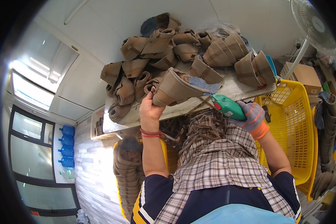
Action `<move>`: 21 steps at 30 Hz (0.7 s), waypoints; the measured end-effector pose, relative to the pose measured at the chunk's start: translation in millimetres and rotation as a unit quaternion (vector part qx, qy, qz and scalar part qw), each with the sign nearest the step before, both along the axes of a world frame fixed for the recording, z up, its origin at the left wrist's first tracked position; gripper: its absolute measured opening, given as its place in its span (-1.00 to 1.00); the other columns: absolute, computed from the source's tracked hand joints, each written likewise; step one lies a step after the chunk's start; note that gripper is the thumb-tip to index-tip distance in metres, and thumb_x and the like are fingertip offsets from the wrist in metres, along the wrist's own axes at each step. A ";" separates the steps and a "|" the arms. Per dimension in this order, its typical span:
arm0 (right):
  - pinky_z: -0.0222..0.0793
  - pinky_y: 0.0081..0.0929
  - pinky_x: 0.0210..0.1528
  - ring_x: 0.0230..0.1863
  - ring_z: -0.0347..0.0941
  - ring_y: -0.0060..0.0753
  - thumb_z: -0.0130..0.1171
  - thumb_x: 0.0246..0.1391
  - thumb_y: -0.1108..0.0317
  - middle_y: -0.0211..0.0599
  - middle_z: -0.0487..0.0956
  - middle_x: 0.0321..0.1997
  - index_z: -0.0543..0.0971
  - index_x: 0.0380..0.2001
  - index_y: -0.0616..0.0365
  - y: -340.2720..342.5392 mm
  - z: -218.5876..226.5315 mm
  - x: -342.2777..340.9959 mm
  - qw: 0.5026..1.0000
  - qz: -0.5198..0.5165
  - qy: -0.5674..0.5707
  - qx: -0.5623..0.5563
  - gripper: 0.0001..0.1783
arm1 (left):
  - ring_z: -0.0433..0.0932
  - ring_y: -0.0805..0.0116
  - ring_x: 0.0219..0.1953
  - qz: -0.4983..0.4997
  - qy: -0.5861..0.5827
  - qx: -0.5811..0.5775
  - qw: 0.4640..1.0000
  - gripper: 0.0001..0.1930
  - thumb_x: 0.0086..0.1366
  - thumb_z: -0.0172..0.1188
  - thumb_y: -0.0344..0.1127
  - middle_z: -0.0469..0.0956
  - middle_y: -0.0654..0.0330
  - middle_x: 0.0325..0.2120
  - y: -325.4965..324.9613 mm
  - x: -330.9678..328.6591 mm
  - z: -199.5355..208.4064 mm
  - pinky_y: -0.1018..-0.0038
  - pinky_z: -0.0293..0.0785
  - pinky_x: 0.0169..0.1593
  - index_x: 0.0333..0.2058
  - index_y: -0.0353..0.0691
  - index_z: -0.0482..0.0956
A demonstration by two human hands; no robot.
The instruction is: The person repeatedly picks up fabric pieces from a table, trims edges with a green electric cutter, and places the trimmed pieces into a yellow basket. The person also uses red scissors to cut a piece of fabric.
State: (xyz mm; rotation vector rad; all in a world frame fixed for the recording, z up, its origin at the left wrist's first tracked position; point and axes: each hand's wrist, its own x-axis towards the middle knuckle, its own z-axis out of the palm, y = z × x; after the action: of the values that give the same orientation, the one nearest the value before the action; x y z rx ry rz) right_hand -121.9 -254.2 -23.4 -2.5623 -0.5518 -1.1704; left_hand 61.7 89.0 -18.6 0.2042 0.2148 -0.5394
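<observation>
My bare left hand (152, 107), with red bands at the wrist, grips a brown shoe upper (175, 91) by its left end above the table's front edge. Brown fuzzy lining shows inside the upper, and a blue-grey flap of lining sticks out at its right end. My right hand (252, 118), in a grey and orange glove, is closed around a green handheld power tool (227, 106). The tool's front end points at that flap; whether it touches the flap I cannot tell. Below, many thin brown scraps (209, 128) lie across the checked apron on my lap.
Many similar brown uppers (158, 41) are heaped on the worn table (171, 112). At right stands a yellow plastic basket (306, 142); nested uppers (128, 179) fill another at left. A fan (318, 24), a cardboard box (306, 80) and blue water jugs (67, 141) are further off.
</observation>
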 end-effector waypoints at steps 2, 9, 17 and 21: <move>0.31 -0.37 -0.55 -0.64 0.38 -0.26 0.49 -0.38 -0.01 -0.32 0.46 -0.62 0.52 -0.17 0.21 3.3 -0.3 0.9 1.000 0.006 -0.007 0.009 -0.29 | 0.48 0.09 0.01 -0.023 -0.006 -0.040 0.999 -0.76 0.41 -0.13 -0.33 0.50 0.00 -0.05 -1.6 -0.4 -4.0 0.11 0.42 0.10 -0.12 -0.29 0.48; 0.34 -0.34 -0.52 -0.61 0.41 -0.16 0.50 -0.40 -0.03 -0.25 0.50 -0.58 0.57 -0.23 0.15 22.6 13.9 1.0 0.997 0.007 0.039 0.067 -0.34 | 0.41 0.12 0.11 0.015 -0.119 -0.078 0.990 -0.71 0.41 -0.13 -0.35 0.43 0.02 0.05 -15.1 -34.3 14.1 0.14 0.31 0.21 0.00 -0.35 0.41; 0.45 -0.33 -0.41 -0.46 0.53 -0.11 0.49 -0.34 0.01 -0.14 0.59 -0.45 0.58 -0.22 0.14 40.5 31.1 2.9 0.968 0.048 0.161 0.186 -0.39 | 0.31 0.11 0.20 0.150 -0.281 0.089 0.944 -0.60 0.36 -0.04 -0.41 0.35 0.08 0.14 -30.8 -71.4 27.9 0.09 0.22 0.26 0.16 -0.32 0.27; 0.46 -0.37 -0.38 -0.46 0.55 -0.16 0.48 -0.31 -0.01 -0.14 0.60 -0.45 0.58 -0.20 0.15 45.7 35.5 3.1 0.940 0.067 0.219 0.252 -0.39 | 0.31 0.14 0.20 0.187 -0.356 0.123 0.907 -0.60 0.35 -0.02 -0.45 0.37 0.10 0.13 -37.1 -81.0 22.9 0.12 0.22 0.26 0.16 -0.27 0.29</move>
State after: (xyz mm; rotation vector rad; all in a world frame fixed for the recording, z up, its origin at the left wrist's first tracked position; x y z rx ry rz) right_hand -118.8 -208.5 12.1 -2.1898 -0.2686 -0.5633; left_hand -19.3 51.9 4.2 0.5789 -0.3915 -0.0292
